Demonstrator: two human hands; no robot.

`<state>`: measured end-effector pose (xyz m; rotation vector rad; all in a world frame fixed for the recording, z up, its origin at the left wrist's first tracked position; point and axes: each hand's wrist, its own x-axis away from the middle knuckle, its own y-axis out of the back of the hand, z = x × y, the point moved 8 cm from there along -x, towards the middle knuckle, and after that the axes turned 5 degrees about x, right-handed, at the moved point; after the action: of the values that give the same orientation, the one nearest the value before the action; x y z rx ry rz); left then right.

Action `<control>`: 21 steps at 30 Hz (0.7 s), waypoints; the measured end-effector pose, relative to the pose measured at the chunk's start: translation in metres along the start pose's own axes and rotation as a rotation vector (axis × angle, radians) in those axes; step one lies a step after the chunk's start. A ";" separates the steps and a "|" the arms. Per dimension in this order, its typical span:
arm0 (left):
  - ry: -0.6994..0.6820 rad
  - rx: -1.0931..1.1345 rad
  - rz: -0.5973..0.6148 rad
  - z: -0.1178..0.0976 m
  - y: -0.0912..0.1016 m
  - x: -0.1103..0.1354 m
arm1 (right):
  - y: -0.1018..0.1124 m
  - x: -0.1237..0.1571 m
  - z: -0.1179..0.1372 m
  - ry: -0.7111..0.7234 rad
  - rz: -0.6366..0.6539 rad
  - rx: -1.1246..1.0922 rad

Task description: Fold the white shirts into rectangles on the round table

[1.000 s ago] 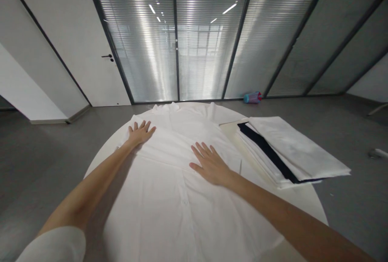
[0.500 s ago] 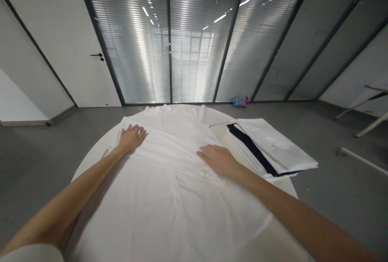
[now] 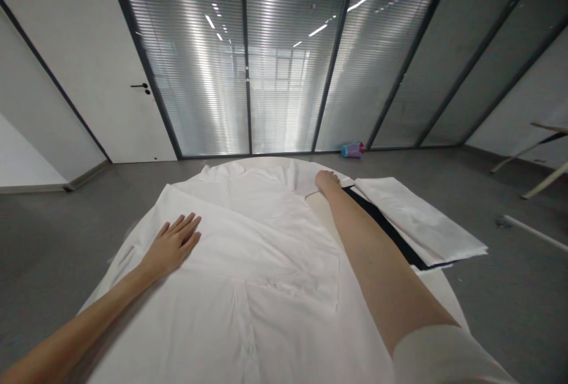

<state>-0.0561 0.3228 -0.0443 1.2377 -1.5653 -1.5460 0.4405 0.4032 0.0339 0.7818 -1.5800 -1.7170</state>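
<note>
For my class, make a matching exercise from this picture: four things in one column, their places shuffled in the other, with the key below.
Column one
1. left hand
2. right hand
3. dark cloth
4. striped object

Column two
A. on the floor, by the glass wall
B. beside the far end of the folded stack
C. under a folded white cloth
D. palm down on the white shirt

Right pairs: 1-D, 2-B, 3-C, 4-A
</note>
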 end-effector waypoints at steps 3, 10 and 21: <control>0.013 0.006 -0.013 -0.001 0.001 0.003 | -0.016 -0.010 -0.022 -0.177 -0.058 -0.036; 0.035 0.008 -0.013 -0.007 0.004 0.004 | -0.025 -0.006 -0.032 -0.290 -0.187 -0.179; 0.057 0.323 -0.109 -0.046 0.009 -0.077 | 0.077 0.064 0.084 0.355 -0.432 -0.358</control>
<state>0.0123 0.3729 -0.0149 1.5503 -1.7854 -1.3440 0.3413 0.3989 0.1188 1.2204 -0.8738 -1.9494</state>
